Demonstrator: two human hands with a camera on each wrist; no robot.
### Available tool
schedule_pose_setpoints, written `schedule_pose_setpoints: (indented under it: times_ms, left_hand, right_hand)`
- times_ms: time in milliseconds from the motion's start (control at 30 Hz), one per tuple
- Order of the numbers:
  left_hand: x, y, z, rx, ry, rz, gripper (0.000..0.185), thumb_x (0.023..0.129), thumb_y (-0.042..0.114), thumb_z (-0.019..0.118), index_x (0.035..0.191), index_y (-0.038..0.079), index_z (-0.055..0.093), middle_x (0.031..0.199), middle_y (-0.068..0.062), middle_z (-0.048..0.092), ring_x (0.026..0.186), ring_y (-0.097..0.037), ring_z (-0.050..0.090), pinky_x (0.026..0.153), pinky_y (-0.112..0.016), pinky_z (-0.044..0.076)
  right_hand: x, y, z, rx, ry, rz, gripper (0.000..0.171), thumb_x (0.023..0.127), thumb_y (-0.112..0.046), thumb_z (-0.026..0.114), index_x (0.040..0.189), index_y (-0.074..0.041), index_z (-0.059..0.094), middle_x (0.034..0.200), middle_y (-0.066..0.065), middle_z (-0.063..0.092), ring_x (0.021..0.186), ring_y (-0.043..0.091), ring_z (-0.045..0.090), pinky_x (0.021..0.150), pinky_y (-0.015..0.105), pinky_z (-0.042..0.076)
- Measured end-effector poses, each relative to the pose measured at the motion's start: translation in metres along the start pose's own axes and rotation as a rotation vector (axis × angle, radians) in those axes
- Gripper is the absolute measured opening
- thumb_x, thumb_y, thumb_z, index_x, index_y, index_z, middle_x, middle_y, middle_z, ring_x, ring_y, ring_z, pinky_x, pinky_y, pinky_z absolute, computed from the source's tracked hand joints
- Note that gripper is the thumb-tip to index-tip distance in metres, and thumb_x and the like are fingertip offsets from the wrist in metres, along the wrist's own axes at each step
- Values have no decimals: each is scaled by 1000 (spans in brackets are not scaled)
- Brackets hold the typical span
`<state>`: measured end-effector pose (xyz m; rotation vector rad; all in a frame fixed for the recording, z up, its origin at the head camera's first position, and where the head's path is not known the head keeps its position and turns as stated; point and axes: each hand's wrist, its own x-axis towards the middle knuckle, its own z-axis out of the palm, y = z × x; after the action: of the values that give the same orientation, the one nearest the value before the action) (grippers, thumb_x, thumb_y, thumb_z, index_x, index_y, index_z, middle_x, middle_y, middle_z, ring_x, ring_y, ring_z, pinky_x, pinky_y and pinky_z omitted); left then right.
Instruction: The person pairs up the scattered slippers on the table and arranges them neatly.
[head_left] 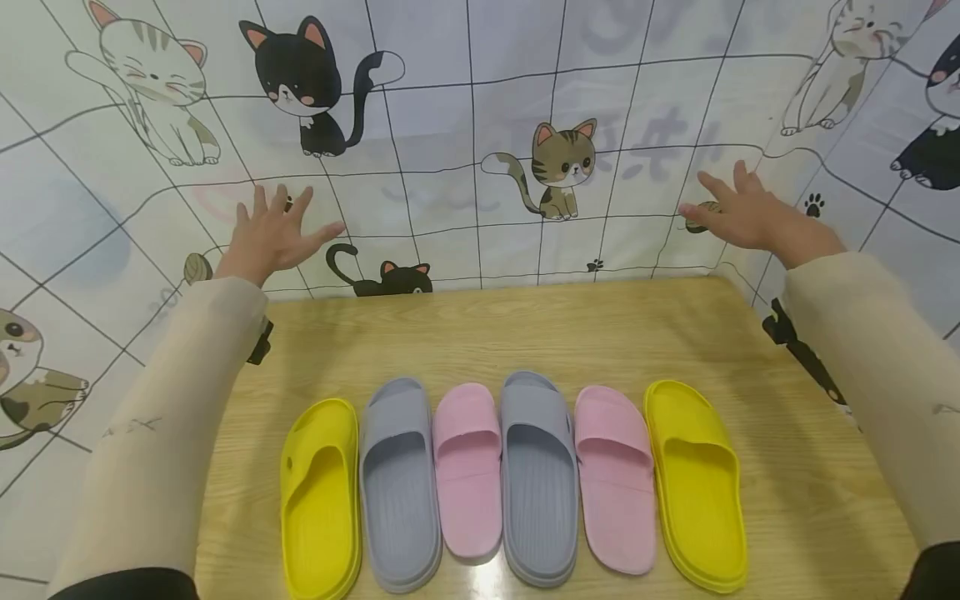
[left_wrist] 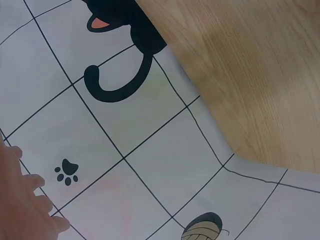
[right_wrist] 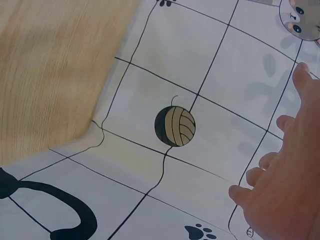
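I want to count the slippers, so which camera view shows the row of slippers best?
The head view: all six slippers lie in a row on the wooden table. Both wrist views show no slippers, only a table corner, the cat-print cloth and fingers.

A light wooden desk carries six slippers side by side along its near edge: from left to right, yellow slipper, grey slipper, pink slipper, grey, pink, yellow.

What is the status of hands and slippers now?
Left hand, right hand: raised, fingers spread, holding nothing. Six slippers in a row on table, untouched. Nothing between.
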<state>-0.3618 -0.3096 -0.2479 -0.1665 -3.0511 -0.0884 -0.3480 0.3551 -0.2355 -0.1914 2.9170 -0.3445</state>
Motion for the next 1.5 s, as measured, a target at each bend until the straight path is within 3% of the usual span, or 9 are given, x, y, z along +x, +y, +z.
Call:
schedule_pose_setpoints:
  times_ms: [200,467,633,833,967,1100,1233,1500]
  left_hand:
    - [-8,-4,7,-27,-24,3,105,91,89,17,168,20,0,169,-33,-4,150,-63,-15,114,-83,-7]
    - [-26,8,4,-71,-72,21,98,91,89,16,166,31,-9,171,-23,-15,147,-66,-20,103,-91,-10]
    - [-52,19,10,-67,-85,50,97,93,87,20,166,30,-10,172,-22,-14,147,-67,-16,103,-92,-5]
    - [-86,24,35,-64,-121,84,94,96,83,26,166,32,-11,173,-22,-10,149,-67,-6,104,-93,2]
    - [-108,24,53,-38,-145,107,93,98,80,26,167,27,-7,172,-25,-2,148,-69,6,105,-90,15]
    - [-130,23,73,-79,-156,137,92,100,76,32,168,24,0,172,-27,3,147,-70,10,106,-90,16]
    - [-156,21,91,-180,-221,131,91,100,75,36,168,27,-1,172,-28,2,147,-70,7,104,-91,13]
    - [-201,33,104,-297,-420,112,91,100,74,40,168,28,2,171,-29,10,147,-64,24,103,-86,30]
  right_hand:
    - [0,-3,10,34,-13,-39,87,103,-71,21,161,-23,-23,154,21,-49,142,59,-36,107,89,-4]
    - [-20,-11,30,0,23,-120,85,106,-66,25,165,-20,-14,160,19,-42,149,56,-29,107,89,-1]
    - [-44,-25,49,26,26,-157,82,107,-62,29,166,-22,-11,164,17,-38,150,60,-20,108,88,5]
    - [-70,-34,76,90,0,-178,79,108,-58,34,167,-28,-9,168,15,-32,154,53,-21,108,88,4]
    - [-84,-35,94,69,36,-197,78,108,-56,38,168,-27,-4,171,19,-20,156,55,-8,109,87,9]
    - [-98,-31,115,78,89,-218,79,108,-53,43,168,-21,2,173,24,-6,156,55,5,111,84,15]
    - [-114,-29,137,113,73,-219,80,107,-53,45,168,-21,6,172,27,3,154,57,12,112,82,18]
    - [-144,-36,176,63,31,-164,79,105,-60,44,165,-13,24,165,31,29,142,60,37,103,82,35]
